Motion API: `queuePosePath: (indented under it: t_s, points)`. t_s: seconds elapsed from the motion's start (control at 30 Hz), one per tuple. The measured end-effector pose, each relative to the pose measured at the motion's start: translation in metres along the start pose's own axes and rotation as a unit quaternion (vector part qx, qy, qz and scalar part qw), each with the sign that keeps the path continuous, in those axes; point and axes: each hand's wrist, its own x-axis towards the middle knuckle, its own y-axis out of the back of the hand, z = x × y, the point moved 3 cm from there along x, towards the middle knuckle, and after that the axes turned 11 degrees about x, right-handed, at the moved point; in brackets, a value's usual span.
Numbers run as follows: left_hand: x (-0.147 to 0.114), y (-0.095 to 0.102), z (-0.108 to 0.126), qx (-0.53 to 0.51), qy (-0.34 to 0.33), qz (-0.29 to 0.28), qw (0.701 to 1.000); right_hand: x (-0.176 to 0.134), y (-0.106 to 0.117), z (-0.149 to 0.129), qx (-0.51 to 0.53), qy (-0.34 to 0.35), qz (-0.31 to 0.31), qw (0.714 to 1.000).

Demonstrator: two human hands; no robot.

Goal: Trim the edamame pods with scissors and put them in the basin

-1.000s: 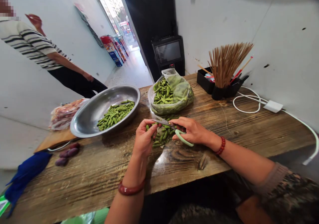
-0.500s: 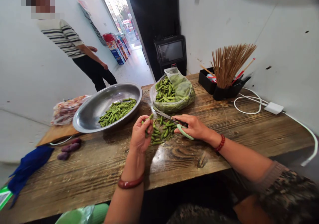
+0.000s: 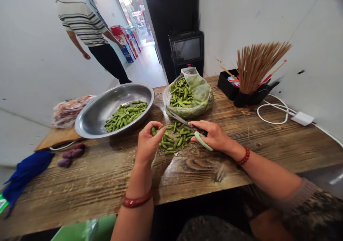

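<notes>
Scissors (image 3: 187, 125) — one pair — two hands (image 3: 148, 144), three piles.

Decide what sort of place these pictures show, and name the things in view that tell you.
Probably a small eatery's prep area: a holder packed with chopsticks against the wall, a wide steel basin of trimmed green pods on the wooden table, and a corridor opening to the street.

Your desk (image 3: 268, 141) is rough wood. Far right: black holder (image 3: 245, 98) packed with chopsticks (image 3: 257, 64), white cable (image 3: 272, 112) and adapter (image 3: 302, 118) next to it. Left end: blue cloth (image 3: 25, 171), purple sweet potatoes (image 3: 71, 155), a bagged red item (image 3: 68, 108) on a wooden board (image 3: 55, 139). A person in a striped shirt (image 3: 80, 19) stands by the doorway; small TV (image 3: 187, 49) behind.
</notes>
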Motion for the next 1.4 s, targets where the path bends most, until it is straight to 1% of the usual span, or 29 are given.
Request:
queuePosePath:
  t_s: [0.07,0.13,0.2,0.3,0.4,0.47,0.57,0.67,0.73,0.8,0.87,0.93,1.0,1.07,1.1,1.17,1.27,1.33,1.4]
  points:
    - [0.001,0.0,-0.002,-0.094,0.03,-0.012,0.995,0.001,0.002,0.001,0.002,-0.002,0.008,1.0]
    - [0.003,0.001,-0.003,-0.181,0.064,-0.035,0.981,0.002,0.003,0.002,0.004,-0.004,0.018,1.0]
    - [0.005,0.003,-0.005,-0.24,0.101,-0.05,0.964,0.002,0.003,0.002,0.005,-0.005,0.02,1.0]
    - [0.008,0.007,-0.005,-0.275,0.122,-0.041,0.953,0.001,0.001,0.0,0.003,-0.002,0.008,1.0]
    - [0.009,0.006,-0.006,-0.267,0.118,-0.037,0.956,0.0,0.0,0.001,0.006,-0.004,0.002,1.0]
    - [0.009,0.004,-0.008,-0.234,0.106,-0.037,0.966,0.0,0.0,0.003,0.008,-0.007,0.006,1.0]
    - [0.01,0.0,-0.012,-0.151,0.085,-0.043,0.984,0.002,0.001,0.005,0.006,-0.01,0.017,1.0]
    - [0.012,-0.001,-0.016,-0.114,0.089,-0.063,0.987,0.003,0.002,0.005,0.007,-0.01,0.023,1.0]
    - [0.014,0.003,-0.019,-0.107,0.092,-0.05,0.989,0.004,0.002,0.004,0.01,-0.008,0.021,1.0]
    - [0.016,0.009,-0.022,-0.081,0.088,-0.025,0.992,0.004,0.002,0.003,0.012,-0.004,0.015,1.0]
    - [0.018,0.013,-0.025,-0.033,0.081,-0.014,0.996,0.005,0.002,0.002,0.012,0.001,0.011,1.0]
    - [0.019,0.016,-0.027,0.034,0.065,-0.018,0.997,0.005,0.002,0.001,0.011,0.003,0.01,1.0]
    - [0.021,0.017,-0.027,0.122,0.027,-0.024,0.992,0.005,0.003,0.0,0.013,0.001,0.01,1.0]
    - [0.021,0.017,-0.027,0.216,-0.013,-0.02,0.976,0.005,0.003,0.0,0.013,-0.002,0.01,1.0]
    - [0.021,0.017,-0.027,0.257,-0.023,-0.019,0.966,0.005,0.003,0.0,0.012,-0.004,0.009,1.0]
    - [0.021,0.014,-0.029,0.315,-0.021,-0.033,0.948,0.004,0.002,0.0,0.01,-0.009,0.004,1.0]
    - [0.019,0.009,-0.034,0.343,-0.009,-0.069,0.937,0.003,0.0,0.0,0.009,-0.015,-0.007,1.0]
    - [0.019,0.007,-0.034,0.327,-0.013,-0.063,0.943,0.002,-0.001,0.0,0.01,-0.016,-0.01,1.0]
    - [0.018,0.006,-0.032,0.285,-0.02,-0.043,0.957,0.002,-0.001,0.0,0.012,-0.017,-0.004,1.0]
